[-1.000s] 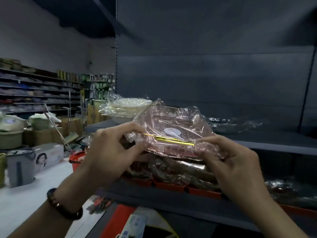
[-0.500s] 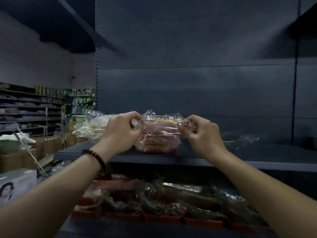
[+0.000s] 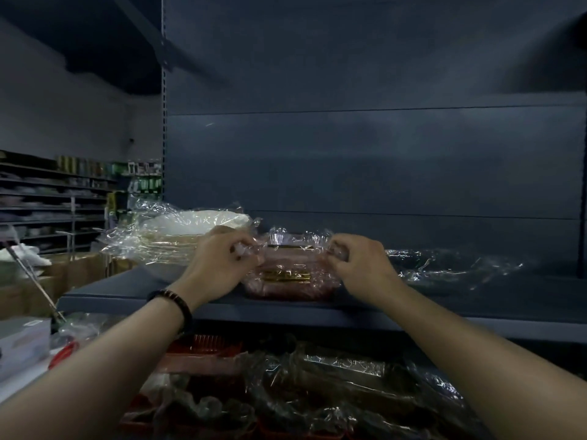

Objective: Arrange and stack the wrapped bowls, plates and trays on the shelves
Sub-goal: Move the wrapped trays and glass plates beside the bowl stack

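My left grip [image 3: 219,262] and right grip [image 3: 359,265] are pinching the wrapped tray [image 3: 290,276], seating it at the shelf [image 3: 127,300] front edge; releasing likely follows.

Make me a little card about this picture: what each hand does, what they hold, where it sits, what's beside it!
Held thing: pink plastic-wrapped tray with a gold stripe
Left hand: pinches the wrap at its left top corner
Right hand: pinches the wrap at its right top corner
Where: on the dark grey metal shelf
Beside it: white plastic-wrapped bowls, to its left
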Demonstrator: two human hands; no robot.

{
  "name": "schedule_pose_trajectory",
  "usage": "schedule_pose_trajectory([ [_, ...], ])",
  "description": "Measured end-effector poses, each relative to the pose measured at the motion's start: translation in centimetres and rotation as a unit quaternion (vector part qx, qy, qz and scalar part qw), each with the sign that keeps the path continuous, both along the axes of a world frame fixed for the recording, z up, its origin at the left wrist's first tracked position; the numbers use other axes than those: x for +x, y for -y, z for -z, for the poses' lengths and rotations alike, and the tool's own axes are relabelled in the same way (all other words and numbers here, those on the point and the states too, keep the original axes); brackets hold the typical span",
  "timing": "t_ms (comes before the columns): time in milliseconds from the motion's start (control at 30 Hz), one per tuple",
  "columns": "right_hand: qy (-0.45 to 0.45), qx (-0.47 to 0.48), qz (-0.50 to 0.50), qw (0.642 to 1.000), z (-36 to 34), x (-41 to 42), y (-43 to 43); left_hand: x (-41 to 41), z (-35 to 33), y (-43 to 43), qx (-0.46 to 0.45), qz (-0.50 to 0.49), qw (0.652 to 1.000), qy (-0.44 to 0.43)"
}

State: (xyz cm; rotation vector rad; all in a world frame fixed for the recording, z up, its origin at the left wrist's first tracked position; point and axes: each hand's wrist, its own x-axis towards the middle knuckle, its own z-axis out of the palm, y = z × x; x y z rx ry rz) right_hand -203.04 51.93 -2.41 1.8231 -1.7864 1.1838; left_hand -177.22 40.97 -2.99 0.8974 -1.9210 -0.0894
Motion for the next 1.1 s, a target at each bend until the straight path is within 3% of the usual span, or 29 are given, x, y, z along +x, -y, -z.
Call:
schedule_pose_trajectory([
  [133, -0.062, 0.033, 0.005, 0.998, 1.3, -0.2, 0.1, 0.7, 2.1, 1.4, -0.012, 0.019, 0.999, 0.025],
  [300, -0.019, 0.059, -0.051, 0.997, 1.8, -0.4, -0.6, 1.2, 3.5, 1.7, -0.051, 0.039, 0.997, 0.047],
  [467, -0.022, 0.094, -0.043, 0.994, 2.2, 0.4, -1.3, 1.0, 4.4, 1.4, -0.108, -0.008, 0.989, 0.104],
  [667, -0.04, 0.12, -0.053, 0.991, 2.0, 0.6, -2.0, 0.5, 4.8, 0.4, -0.087, -0.049, 0.988, 0.122],
  [733, -0.018, 0.151, -0.068, 0.986, 1.9, 0.1, -2.1, 0.6, 4.5, 0.1, -0.043, -0.042, 0.993, 0.104],
  [800, 0.031, 0.184, -0.073, 0.98, 1.9, -0.6, -2.5, 0.6, 4.0, -0.8, 0.007, -0.014, 1.0, 0.01],
  [867, 0.044, 0.147, -0.062, 0.986, 2.5, -1.4, -3.3, 0.4, 4.4, -2.2, -0.019, -0.009, 0.994, -0.103],
  [933, 0.04, 0.051, -0.051, 0.997, 4.2, -1.8, -5.1, -0.1, 6.1, -4.3, -0.12, -0.031, 0.977, -0.173],
  [1033, -0.035, -0.085, -0.019, 0.996, 8.0, -2.3, -8.8, -2.1, 10.9, -7.3, -0.237, -0.033, 0.954, -0.181],
  [1100, -0.029, -0.071, -0.021, 0.997, 11.0, -2.8, -10.5, -4.6, 15.0, -8.4, -0.223, -0.001, 0.964, -0.146],
])
